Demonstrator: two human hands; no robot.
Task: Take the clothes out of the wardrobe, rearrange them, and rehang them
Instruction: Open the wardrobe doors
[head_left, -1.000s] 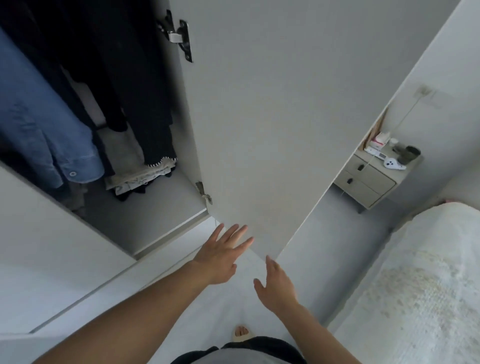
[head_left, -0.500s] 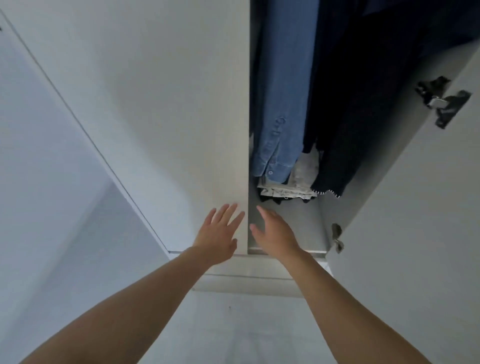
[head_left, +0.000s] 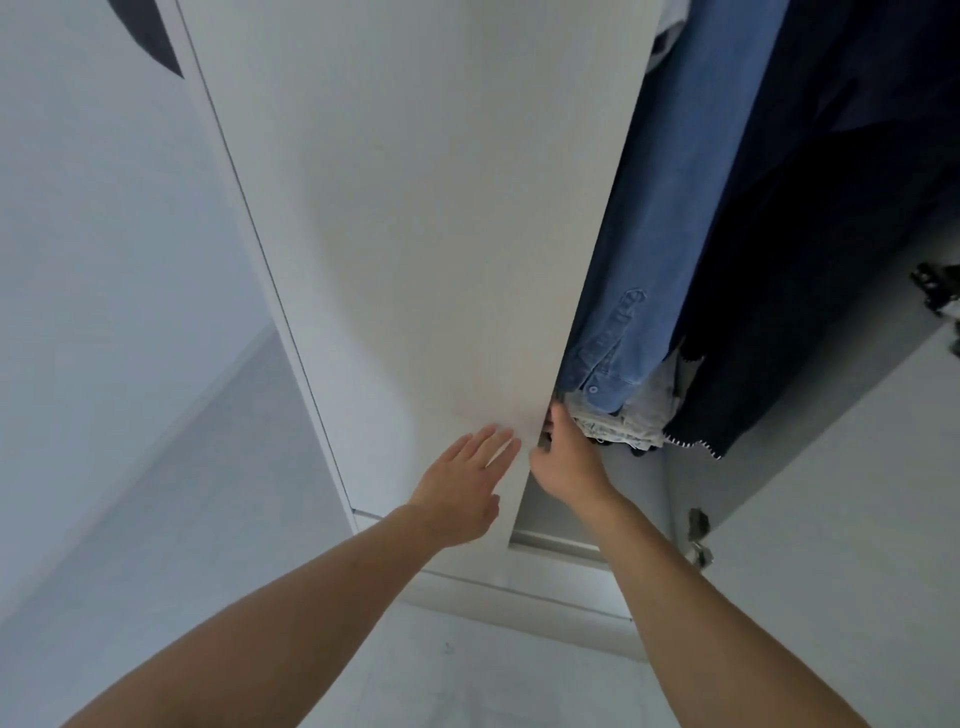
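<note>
Room: pale walls and a light floor (head_left: 467, 675), seen from above at a white wardrobe.
Wardrobe: left door (head_left: 415, 234) shut or nearly so; right door (head_left: 857, 519) swung open at right, w/ hinges (head_left: 698, 535) on its inner edge.
Clothes: hang in the open gap, far right. Blue denim shirt (head_left: 670, 218) nearest the left door, cuff button showing low down. Dark navy garment (head_left: 810, 260) just to its right, white stitching along the hem.
Folded items: pale pile (head_left: 623, 426) on the wardrobe floor, under the hanging pieces.
Left hand (head_left: 462, 488): flat on the left door's face near its right edge, fingers straight and together. Holds nothing.
Right hand (head_left: 566, 457): at the same door's edge, fingers curled round it, tips hidden behind the panel. Grip looks closed on the door edge, thumb on the near side.
Arms: both bare, reaching in from the near edge.
Top left: a dark curved shape (head_left: 150, 36), can't tell what.
</note>
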